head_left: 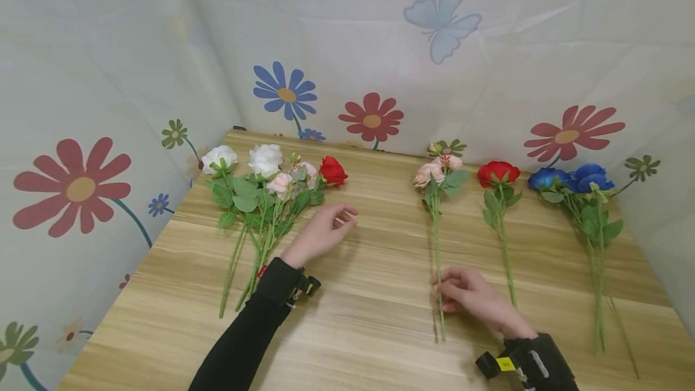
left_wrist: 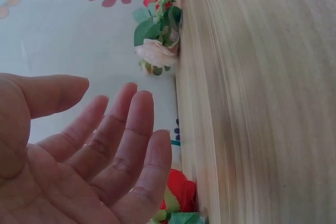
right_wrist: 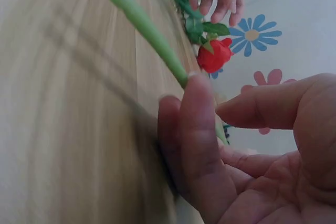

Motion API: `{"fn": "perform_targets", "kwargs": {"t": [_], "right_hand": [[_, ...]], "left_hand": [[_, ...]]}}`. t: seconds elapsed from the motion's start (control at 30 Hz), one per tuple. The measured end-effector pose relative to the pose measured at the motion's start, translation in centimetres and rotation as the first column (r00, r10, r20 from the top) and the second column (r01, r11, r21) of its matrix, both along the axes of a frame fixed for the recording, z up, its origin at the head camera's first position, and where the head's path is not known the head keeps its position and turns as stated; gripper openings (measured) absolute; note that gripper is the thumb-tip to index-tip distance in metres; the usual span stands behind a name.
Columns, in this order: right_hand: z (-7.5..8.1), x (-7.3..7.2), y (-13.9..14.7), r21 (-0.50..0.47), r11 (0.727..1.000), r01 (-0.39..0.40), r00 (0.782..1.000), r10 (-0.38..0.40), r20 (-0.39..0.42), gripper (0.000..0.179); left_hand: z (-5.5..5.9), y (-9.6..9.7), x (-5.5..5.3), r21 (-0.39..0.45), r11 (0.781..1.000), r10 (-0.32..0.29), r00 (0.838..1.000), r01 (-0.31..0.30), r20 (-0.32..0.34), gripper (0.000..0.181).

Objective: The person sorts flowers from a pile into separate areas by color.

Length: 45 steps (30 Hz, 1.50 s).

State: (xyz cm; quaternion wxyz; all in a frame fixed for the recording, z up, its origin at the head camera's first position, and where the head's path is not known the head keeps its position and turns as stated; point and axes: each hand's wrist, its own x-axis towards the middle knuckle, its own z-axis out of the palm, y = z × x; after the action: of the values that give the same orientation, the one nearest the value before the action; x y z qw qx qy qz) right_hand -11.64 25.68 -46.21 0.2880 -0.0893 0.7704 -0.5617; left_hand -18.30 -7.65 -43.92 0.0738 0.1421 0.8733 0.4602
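My right hand [head_left: 472,300] curls its fingers and thumb round the lower stem of a pale pink artificial rose spray [head_left: 436,231], whose blooms point to the back of the table. In the right wrist view the green stem [right_wrist: 149,35] runs between the fingers, its cut end tilted above the wood. My left hand [head_left: 323,231] holds nothing; its fingers are loosely bent, palm turned inward, above the table beside a red rose [head_left: 332,171]. This red rose lies at the right of a group with white roses [head_left: 265,160] and pink roses [head_left: 279,184].
To the right lie another red rose [head_left: 498,172] and blue roses [head_left: 589,178] on long stems. All rest on a wood-grain table [head_left: 374,318]. Behind and to the left hangs a pale curtain [head_left: 347,35] printed with flowers and a butterfly.
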Motion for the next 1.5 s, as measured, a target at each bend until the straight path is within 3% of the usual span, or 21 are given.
{"fn": "perform_targets", "kwargs": {"t": [0.17, 0.37, 0.47, 0.73, 1.03, 1.27, 1.4, 1.5], "right_hand": [[0.6, -0.6, 0.0, 0.171, 0.980, 0.098, 0.988, -0.076, -0.131, 0.033], [0.8, -2.3, -0.8, 0.329, 0.930, 0.163, 0.952, -0.060, -0.301, 0.031], [0.7, -3.1, -1.4, 0.391, 0.901, 0.190, 0.937, -0.047, -0.347, 0.032], [0.4, -4.4, -2.5, 0.479, 0.839, 0.258, 0.906, -0.038, -0.422, 0.027], [0.0, -5.3, -3.7, 0.517, 0.805, 0.292, 0.875, -0.006, -0.484, 0.026], [0.2, -5.7, -4.2, 0.503, 0.818, 0.279, 0.889, -0.022, -0.458, 0.026], [0.4, -5.7, -4.0, 0.519, 0.808, 0.278, 0.899, -0.028, -0.437, 0.023], [0.8, -5.7, -4.0, 0.514, 0.804, 0.298, 0.892, -0.044, -0.449, 0.024]], "left_hand": [[-0.1, -0.1, 0.1, 0.012, 1.000, 0.008, 1.000, -0.008, 0.015, 0.032], [0.0, -0.2, 0.1, 0.020, 1.000, 0.001, 1.000, -0.002, 0.010, 0.031], [-0.1, -0.3, 0.1, 0.025, 1.000, -0.005, 1.000, 0.005, 0.009, 0.031], [-0.2, -0.2, 0.1, 0.020, 1.000, -0.010, 1.000, 0.010, -0.014, 0.029], [0.3, -0.5, -0.2, -0.005, 1.000, -0.025, 0.999, 0.025, -0.040, 0.028], [0.8, -0.5, 0.0, -0.025, 1.000, -0.013, 0.999, 0.011, -0.045, 0.026], [1.1, -0.5, 0.2, -0.063, 0.998, 0.013, 0.999, -0.016, -0.050, 0.026], [1.3, -0.6, 0.2, -0.114, 0.993, 0.034, 0.997, -0.042, -0.070, 0.026]]}}
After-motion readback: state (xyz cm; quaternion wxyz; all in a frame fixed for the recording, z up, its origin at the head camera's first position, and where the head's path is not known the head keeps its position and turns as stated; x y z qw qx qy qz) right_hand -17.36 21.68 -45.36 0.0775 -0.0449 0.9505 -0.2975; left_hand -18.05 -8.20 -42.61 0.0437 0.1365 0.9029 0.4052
